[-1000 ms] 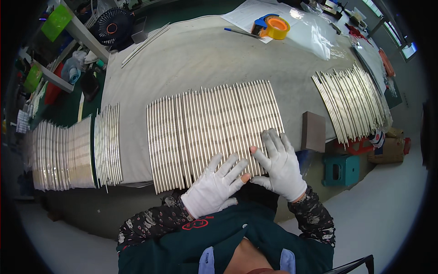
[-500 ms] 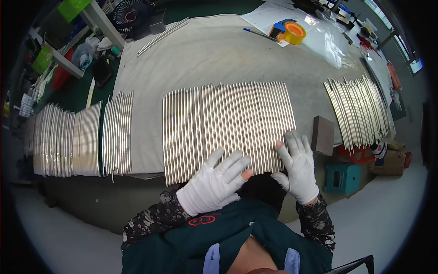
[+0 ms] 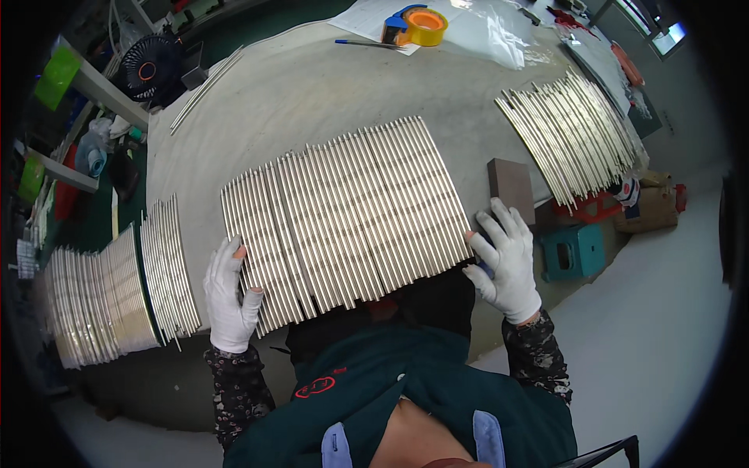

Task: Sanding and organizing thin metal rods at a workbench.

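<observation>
A wide row of shiny metal rods lies side by side on the cloth-covered table in front of me, with narrow gaps among those on the left. My left hand, in a white glove with bare fingertips, rests along the row's left edge with its fingers apart. At the opposite edge is my right hand, gloved the same way, fingers spread, thumb and forefinger by the lower right corner of the row. Neither hand grips a rod. A dark rectangular block lies just beyond the right fingertips.
More rods are heaped at the right, and bundled rods beside a loose group lie at the left. Farther back are a few rods, a fan, a pen and a tape dispenser. A teal stool stands below the table.
My left hand has moved from the near middle of the row to its left edge. My right hand stays by the right edge. The whole view has turned somewhat.
</observation>
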A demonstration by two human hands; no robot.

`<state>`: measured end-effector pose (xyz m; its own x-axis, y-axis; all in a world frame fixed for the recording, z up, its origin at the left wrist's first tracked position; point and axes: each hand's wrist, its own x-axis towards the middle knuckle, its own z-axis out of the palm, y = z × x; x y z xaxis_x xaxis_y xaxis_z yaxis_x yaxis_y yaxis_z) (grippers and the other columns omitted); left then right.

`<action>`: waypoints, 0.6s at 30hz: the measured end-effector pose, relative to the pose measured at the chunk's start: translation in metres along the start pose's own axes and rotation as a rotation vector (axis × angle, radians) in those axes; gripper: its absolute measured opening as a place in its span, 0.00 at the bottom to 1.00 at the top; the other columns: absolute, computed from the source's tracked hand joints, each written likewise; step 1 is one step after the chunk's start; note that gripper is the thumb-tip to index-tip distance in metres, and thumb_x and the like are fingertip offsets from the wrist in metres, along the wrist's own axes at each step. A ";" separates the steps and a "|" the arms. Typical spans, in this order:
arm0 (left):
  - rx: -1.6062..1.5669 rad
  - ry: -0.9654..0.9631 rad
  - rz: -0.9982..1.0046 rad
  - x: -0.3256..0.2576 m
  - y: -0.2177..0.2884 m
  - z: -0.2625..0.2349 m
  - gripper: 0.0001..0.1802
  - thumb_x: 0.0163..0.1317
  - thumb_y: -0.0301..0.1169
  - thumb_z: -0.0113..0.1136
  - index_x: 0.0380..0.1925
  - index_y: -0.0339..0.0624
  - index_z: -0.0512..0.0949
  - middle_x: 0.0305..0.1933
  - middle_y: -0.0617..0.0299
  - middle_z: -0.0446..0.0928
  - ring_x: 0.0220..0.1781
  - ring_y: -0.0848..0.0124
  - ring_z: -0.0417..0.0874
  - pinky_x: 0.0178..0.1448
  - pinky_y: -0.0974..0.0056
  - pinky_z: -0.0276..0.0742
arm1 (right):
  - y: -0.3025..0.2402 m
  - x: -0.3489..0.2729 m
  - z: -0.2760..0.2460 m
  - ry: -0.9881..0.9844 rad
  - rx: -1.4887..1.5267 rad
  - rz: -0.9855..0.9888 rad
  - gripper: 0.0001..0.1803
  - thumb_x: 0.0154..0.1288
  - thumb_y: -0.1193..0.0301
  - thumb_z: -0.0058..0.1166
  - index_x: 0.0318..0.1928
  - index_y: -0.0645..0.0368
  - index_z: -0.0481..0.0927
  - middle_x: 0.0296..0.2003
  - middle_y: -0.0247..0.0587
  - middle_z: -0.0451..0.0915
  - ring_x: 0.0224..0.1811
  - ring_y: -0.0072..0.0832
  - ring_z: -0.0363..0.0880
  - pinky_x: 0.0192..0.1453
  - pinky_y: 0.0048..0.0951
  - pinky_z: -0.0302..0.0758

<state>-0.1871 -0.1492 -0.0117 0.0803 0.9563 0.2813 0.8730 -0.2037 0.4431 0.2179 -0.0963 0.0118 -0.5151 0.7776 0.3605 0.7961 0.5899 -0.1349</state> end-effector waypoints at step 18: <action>0.036 0.034 0.007 0.003 0.001 0.005 0.38 0.66 0.61 0.40 0.55 0.34 0.69 0.61 0.46 0.69 0.65 0.49 0.67 0.69 0.47 0.59 | -0.002 0.005 0.001 0.073 0.121 -0.010 0.22 0.43 0.58 0.64 0.36 0.56 0.75 0.48 0.47 0.76 0.59 0.47 0.69 0.61 0.51 0.64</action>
<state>-0.1836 -0.1458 -0.0150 0.0707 0.9469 0.3136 0.8894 -0.2022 0.4100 0.2140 -0.0933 0.0133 -0.4951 0.7563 0.4277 0.7447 0.6229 -0.2394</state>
